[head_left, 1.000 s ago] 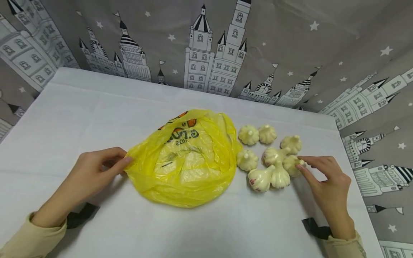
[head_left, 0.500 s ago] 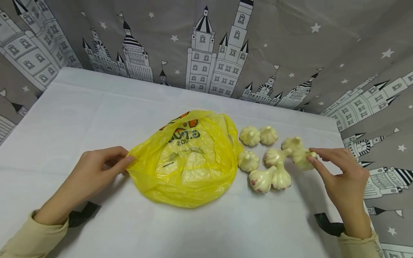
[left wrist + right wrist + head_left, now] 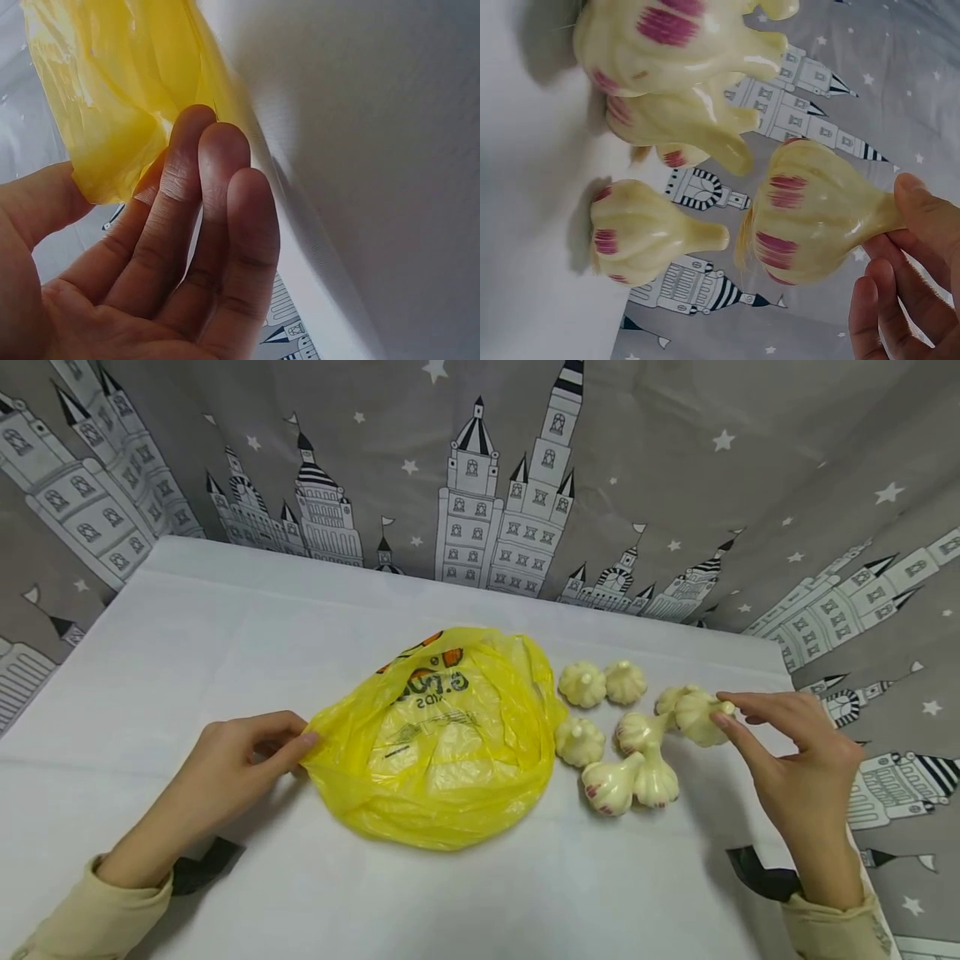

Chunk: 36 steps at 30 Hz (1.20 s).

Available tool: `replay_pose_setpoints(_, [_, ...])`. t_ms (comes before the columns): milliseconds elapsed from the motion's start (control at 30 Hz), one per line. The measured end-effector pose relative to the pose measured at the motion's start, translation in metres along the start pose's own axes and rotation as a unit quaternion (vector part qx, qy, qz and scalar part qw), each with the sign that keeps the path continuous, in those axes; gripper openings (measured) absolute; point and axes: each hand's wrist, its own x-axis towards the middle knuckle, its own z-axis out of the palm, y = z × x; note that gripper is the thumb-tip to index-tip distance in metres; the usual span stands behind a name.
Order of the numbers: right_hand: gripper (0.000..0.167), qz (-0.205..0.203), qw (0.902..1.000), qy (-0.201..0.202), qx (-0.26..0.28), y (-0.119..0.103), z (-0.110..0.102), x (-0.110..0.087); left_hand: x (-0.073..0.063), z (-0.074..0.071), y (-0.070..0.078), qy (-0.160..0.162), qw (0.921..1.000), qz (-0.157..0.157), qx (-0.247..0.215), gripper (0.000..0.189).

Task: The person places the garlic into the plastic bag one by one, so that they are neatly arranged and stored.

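Note:
My left hand (image 3: 243, 768) pinches the left edge of a yellow plastic bag (image 3: 442, 814) between thumb and index finger. The bag lies spread, its mouth facing up and printed lettering showing inside. In the left wrist view the bag's corner (image 3: 112, 157) is at the thumb tip. My right hand (image 3: 806, 777) pinches a garlic bulb (image 3: 699, 717) by its stem. That bulb, cream with purple streaks in the right wrist view, is lifted off the table. Under and beside it are several more garlic bulbs (image 3: 581, 683), grouped right of the bag; one (image 3: 641, 234) stands just below the held bulb.
A white cloth (image 3: 480, 902) covers the table. Behind and to the right hangs a grey curtain (image 3: 660, 443) printed with castles and stars. Black straps (image 3: 206, 864) show at both wrists.
My right hand has lifted a garlic bulb from the group, moved it right, then slightly back to the left. The left hand still holds the bag's edge. The head view has tilted slightly.

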Motion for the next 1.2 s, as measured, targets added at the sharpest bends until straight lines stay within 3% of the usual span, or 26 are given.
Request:
replay_pose_setpoints(333, [0.031,-0.024,0.9993,-0.002,0.03,-0.02,0.007,0.009,0.002,-0.003,-0.001,-0.01,0.9999,0.0,-0.011,0.024])
replay_pose_setpoints(933, [0.036,-0.086,0.9864,-0.065,0.124,-0.077,0.059,0.024,0.009,-0.006,-0.004,-0.022,0.9996,-0.001,-0.017,0.021])
replay_pose_setpoints(1200, [0.034,-0.092,0.9826,-0.09,0.134,-0.093,0.075,0.032,0.009,-0.009,-0.006,-0.011,0.9995,0.023,-0.017,0.017])
